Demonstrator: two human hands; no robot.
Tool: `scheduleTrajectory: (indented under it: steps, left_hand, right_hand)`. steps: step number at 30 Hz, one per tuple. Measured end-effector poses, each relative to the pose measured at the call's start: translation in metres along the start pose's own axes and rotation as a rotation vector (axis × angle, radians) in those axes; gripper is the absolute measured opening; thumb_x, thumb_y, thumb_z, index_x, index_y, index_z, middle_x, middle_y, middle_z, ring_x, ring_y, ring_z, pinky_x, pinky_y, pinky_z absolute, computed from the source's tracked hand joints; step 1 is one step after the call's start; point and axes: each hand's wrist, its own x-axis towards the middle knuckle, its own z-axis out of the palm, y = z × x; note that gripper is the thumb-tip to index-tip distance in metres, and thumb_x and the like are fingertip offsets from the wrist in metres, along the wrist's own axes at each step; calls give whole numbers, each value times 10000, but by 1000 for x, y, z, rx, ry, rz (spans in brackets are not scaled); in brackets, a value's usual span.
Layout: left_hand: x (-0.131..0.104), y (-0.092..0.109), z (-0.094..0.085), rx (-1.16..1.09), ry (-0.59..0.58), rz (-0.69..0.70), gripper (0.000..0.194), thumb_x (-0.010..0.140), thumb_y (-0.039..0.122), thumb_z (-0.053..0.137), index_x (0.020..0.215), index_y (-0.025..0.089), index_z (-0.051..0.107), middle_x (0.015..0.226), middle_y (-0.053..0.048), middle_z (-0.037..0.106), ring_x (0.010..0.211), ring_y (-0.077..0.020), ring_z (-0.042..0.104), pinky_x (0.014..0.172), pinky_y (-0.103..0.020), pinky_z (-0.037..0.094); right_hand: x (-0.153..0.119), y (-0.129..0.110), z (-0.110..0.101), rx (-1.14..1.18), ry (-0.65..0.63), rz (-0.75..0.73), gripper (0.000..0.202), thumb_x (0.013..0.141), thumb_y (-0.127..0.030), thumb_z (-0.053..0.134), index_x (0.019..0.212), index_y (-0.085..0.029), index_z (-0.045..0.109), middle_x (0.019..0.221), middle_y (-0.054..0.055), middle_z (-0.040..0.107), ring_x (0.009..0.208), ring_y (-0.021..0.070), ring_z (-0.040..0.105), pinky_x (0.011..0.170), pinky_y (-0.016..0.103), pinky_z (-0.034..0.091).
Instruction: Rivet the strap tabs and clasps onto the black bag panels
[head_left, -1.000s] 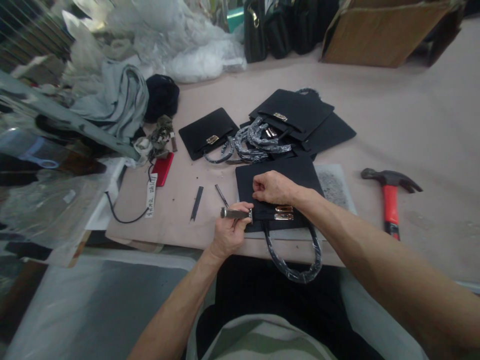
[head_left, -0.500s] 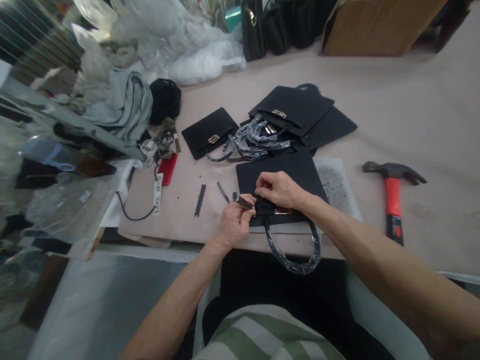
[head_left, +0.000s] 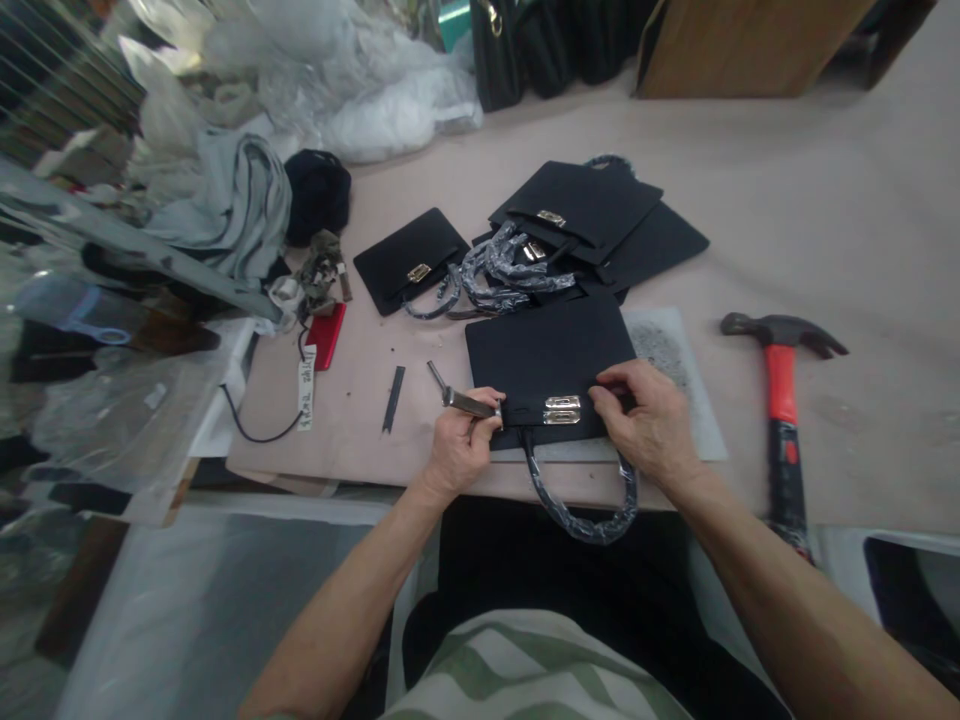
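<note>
A black panel (head_left: 551,345) lies before me, its gold clasp (head_left: 562,410) near the lower edge and a plastic-wrapped handle (head_left: 585,530) hanging past the table's front edge. My left hand (head_left: 466,440) is closed around a metal punch-like tool (head_left: 469,402) at the panel's lower left corner. Fingers bent together, my right hand (head_left: 649,415) pinches at the panel's right side, beside the clasp; whatever lies between the fingertips is too small to make out. Under the panel, a pale speckled board (head_left: 675,365) shows at the right.
A red-handled hammer (head_left: 782,385) lies at right. Behind the panel are stacked black panels (head_left: 585,205) and a separate one (head_left: 409,255). A dark strip (head_left: 394,398), a thin metal rod (head_left: 436,376) and a red object (head_left: 326,337) lie left. A cardboard box (head_left: 750,50) stands behind.
My right hand has moved right, from over the panel to its right side, uncovering the gold clasp. My left hand still holds the metal tool, now tilted lower. The view has shifted slightly.
</note>
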Motion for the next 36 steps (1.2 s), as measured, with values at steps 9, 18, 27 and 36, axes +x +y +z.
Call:
scheduleTrajectory:
  steps: [9, 18, 27, 36]
  left_hand:
    - [0, 3, 6, 79, 13, 22, 77, 946, 176, 549, 1003, 179, 599, 1031, -101, 717, 988, -215, 710, 885, -355, 586]
    - [5, 7, 1, 78, -68, 18, 125, 905, 136, 556, 1009, 180, 609, 1042, -95, 715, 992, -217, 707, 896, -362, 587]
    - [6, 11, 2, 57, -77, -21, 129, 881, 121, 568, 977, 194, 613, 943, -64, 688, 868, -207, 693, 797, -325, 580]
    - [4, 11, 3, 8, -73, -61, 128, 859, 114, 571, 956, 191, 602, 900, -48, 656, 802, -195, 644, 759, -311, 533]
  right_hand:
    - [1, 0, 2, -41, -18, 4, 109, 874, -297, 556, 900, -214, 621, 871, 57, 665, 810, 224, 639, 790, 372, 487]
    - [-4, 7, -30, -150, 56, -79, 126, 869, -296, 560, 943, -212, 618, 1004, 128, 653, 1001, 295, 619, 903, 454, 505]
    - [-42, 43, -99, -588, -178, 570, 280, 889, -437, 480, 1096, -293, 601, 984, 255, 573, 902, 426, 652, 656, 529, 425]
    - [-29, 71, -118, -153, -54, 559, 218, 689, -276, 610, 543, -304, 450, 496, -7, 357, 407, 239, 465, 385, 375, 344]
